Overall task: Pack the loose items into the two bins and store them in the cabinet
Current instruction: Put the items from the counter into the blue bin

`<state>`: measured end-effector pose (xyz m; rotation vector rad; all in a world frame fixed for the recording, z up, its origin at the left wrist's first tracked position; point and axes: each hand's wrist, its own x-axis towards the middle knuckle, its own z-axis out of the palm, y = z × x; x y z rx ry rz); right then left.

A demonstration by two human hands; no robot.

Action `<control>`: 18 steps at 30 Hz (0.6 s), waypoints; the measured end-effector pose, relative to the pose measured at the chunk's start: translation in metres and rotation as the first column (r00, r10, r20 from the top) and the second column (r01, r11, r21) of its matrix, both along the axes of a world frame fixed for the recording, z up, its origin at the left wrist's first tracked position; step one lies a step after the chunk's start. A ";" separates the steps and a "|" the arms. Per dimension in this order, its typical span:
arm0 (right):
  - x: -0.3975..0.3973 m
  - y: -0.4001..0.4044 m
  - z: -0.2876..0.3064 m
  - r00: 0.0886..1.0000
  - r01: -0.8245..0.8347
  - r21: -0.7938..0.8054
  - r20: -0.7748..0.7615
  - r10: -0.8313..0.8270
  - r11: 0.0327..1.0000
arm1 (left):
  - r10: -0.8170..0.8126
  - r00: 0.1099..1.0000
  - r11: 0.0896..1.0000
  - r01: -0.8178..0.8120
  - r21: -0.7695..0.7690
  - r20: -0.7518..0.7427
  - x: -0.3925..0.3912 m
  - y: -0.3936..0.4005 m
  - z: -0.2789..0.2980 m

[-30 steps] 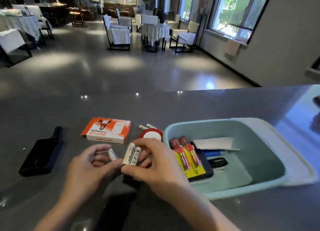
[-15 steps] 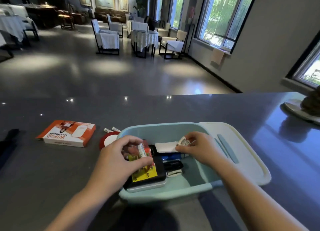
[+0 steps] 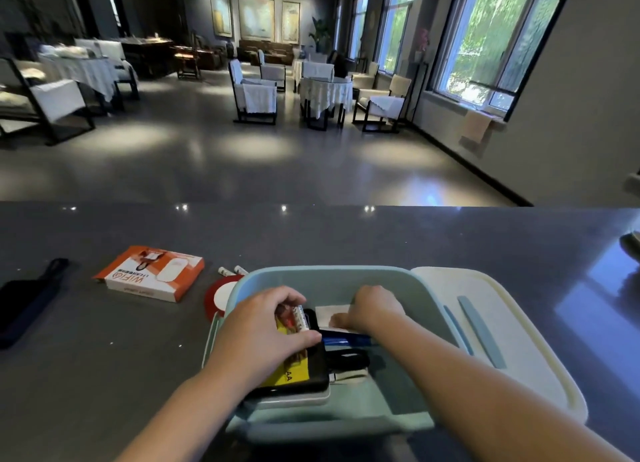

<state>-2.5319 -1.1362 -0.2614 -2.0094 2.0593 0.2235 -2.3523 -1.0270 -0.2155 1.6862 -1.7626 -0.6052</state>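
While both hands reach into the pale blue bin [image 3: 332, 278] on the dark countertop [image 3: 346, 240]: left hand [image 3: 266, 330] curled around white batteries [image 3: 300, 318] over the yellow AA battery pack [image 3: 287, 375]; right hand [image 3: 372, 309] fingers bent down on a white paper [image 3: 329, 314], grip unclear. Orange WiFi box [image 3: 152, 273], red-rimmed disc [image 3: 216, 297], two loose batteries [image 3: 232, 271] lie left of bin.
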 end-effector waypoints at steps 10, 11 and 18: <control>-0.033 0.031 0.043 0.934 0.117 -0.300 0.358 -0.002 0.947 | -0.282 0.956 0.955 0.271 0.118 0.084 -0.022 -0.060 -0.011; -0.037 0.037 0.043 0.901 0.171 -0.341 0.433 -0.007 0.924 | -0.341 0.933 0.935 0.326 0.137 0.111 -0.029 -0.068 -0.012; -0.049 0.050 0.031 0.829 0.269 -0.416 0.558 0.010 0.869 | -0.609 0.654 0.793 0.503 0.343 0.448 -0.044 -0.105 -0.028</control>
